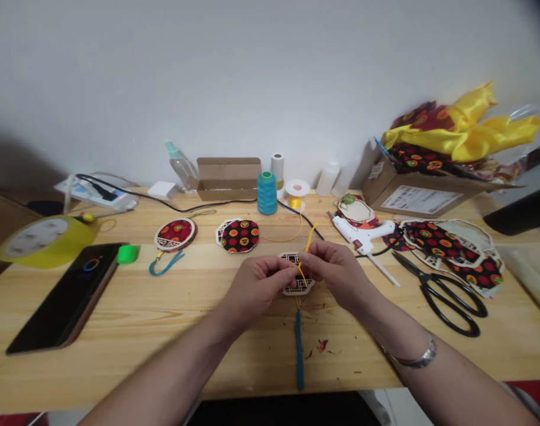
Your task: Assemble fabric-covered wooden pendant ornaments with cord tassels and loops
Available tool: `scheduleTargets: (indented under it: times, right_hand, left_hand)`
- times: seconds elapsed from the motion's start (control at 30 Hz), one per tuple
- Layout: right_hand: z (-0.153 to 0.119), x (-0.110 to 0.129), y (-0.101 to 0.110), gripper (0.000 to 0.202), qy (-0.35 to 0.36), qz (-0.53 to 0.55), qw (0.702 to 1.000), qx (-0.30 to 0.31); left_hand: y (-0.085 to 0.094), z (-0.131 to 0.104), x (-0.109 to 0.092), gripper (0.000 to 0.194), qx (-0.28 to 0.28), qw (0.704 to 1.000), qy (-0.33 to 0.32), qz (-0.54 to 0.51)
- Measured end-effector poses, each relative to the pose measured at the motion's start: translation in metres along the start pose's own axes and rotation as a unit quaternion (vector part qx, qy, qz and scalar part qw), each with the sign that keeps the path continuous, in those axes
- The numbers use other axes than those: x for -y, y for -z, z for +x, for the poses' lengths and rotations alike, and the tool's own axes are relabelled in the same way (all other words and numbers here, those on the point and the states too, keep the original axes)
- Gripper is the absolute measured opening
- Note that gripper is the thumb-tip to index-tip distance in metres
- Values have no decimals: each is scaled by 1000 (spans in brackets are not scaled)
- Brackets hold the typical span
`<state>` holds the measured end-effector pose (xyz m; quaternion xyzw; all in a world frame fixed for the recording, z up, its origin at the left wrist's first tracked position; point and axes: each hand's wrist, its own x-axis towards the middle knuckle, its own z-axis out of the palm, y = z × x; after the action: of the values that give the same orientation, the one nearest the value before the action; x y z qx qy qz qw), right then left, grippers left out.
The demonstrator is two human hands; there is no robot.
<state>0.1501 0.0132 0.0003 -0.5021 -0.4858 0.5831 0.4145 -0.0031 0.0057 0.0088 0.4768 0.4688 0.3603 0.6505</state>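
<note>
Both hands meet over a small lattice-cut ornament [291, 290] lying on the wooden table, partly covered by my fingers. My left hand [265, 281] is closed, thumb and forefinger pinching a yellow cord [311, 236] near the ornament's middle. My right hand [336, 266] pinches the same cord a little higher and to the right; its upper end sticks up past the fingers. Below the ornament a blue tassel [299, 349] hangs toward the table's front edge on a short yellow loop. Whether the cord is knotted between the fingers cannot be made out.
Black scissors [429, 281] and a white glue gun [361, 232] lie to the right. Behind stand a teal thread cone [267, 194] and a yellow cord spool [297, 190]. Finished-looking ornaments [176, 234], a phone [65, 296] and a tape roll [45, 241] are left. A fabric-filled box [411, 192] stands back right.
</note>
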Motion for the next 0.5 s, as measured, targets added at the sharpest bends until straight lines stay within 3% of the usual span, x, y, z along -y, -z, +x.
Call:
scheduleTargets:
  times: [0.2, 0.5]
  right_hand:
    - [-1, 3, 0, 30, -5, 8, 1000, 11]
    - [-2, 8, 0, 35, -50, 30, 993, 105]
  left_hand:
    - [0, 0, 1, 17, 5, 1000, 8, -12]
    - [-1, 0, 2, 16, -6, 998, 27, -48]
